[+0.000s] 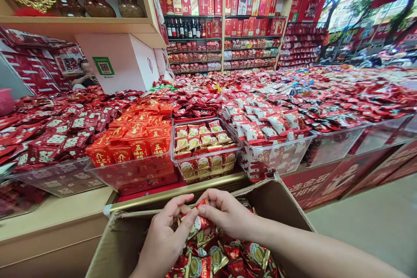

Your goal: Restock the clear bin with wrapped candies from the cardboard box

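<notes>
Above the open cardboard box [280, 200], left hand [164, 236] and right hand [224, 213] meeting on one red-and-gold sweet [199, 221], fingertips of both pinched narrow around its wrapper. Seemingly mid-pick: lifting a single piece from the loose heap of sweets [224, 256] inside the box. Next likely needing a steady pinch and a clean lift clear of that heap. Beyond the box, on the bench [58, 213], a clear tub [205, 147] of matching sweets.

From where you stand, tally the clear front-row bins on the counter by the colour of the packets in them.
Dark red packets: 1 bin
Orange-red packets: 1 bin
Gold-and-red packets: 1 bin
White-and-red packets: 1 bin
Total: 4 bins
</notes>
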Demonstrator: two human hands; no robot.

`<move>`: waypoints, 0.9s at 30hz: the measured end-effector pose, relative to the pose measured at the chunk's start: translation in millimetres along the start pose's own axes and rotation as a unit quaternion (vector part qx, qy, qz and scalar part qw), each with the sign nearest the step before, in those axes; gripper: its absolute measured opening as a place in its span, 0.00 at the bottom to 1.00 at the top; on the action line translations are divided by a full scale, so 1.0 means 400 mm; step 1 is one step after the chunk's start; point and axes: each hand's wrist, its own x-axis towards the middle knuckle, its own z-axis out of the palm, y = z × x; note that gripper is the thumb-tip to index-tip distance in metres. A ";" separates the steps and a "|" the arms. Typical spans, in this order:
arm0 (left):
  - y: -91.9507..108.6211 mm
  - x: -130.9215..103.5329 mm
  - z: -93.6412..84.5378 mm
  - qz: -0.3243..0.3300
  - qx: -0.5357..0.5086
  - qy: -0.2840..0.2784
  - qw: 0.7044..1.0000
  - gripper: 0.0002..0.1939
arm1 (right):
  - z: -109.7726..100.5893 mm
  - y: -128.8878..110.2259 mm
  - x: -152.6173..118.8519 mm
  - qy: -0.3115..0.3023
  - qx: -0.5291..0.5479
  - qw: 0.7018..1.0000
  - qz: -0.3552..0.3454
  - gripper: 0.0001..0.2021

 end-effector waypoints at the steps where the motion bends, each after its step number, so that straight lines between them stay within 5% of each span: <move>1: -0.002 0.002 -0.001 -0.009 -0.001 -0.002 1.000 0.14 | 0.000 -0.001 -0.001 0.003 -0.013 1.000 0.001 0.16; 4: -0.012 0.011 -0.006 -0.038 -0.029 0.021 0.999 0.15 | -0.001 -0.009 -0.010 0.081 -0.133 0.987 -0.049 0.14; 7: -0.024 0.022 -0.009 -0.039 -0.077 0.082 0.993 0.15 | -0.001 -0.023 -0.027 0.151 -0.321 0.915 -0.192 0.09; 13: -0.024 0.025 0.005 -0.047 -0.158 0.103 0.981 0.14 | 0.015 -0.028 -0.033 0.029 -0.463 0.836 -0.293 0.13; 18: 0.002 0.010 0.012 -0.089 -0.235 0.092 0.964 0.17 | 0.013 -0.004 -0.011 0.059 -0.527 0.775 -0.343 0.17; 23: 0.003 0.000 0.014 -0.108 -0.255 0.084 0.957 0.21 | 0.008 0.000 -0.002 0.095 -0.647 0.665 -0.361 0.06; 27: 0.000 -0.001 0.007 -0.105 -0.225 0.078 0.965 0.21 | 0.009 -0.023 -0.008 0.059 -0.714 0.595 -0.365 0.08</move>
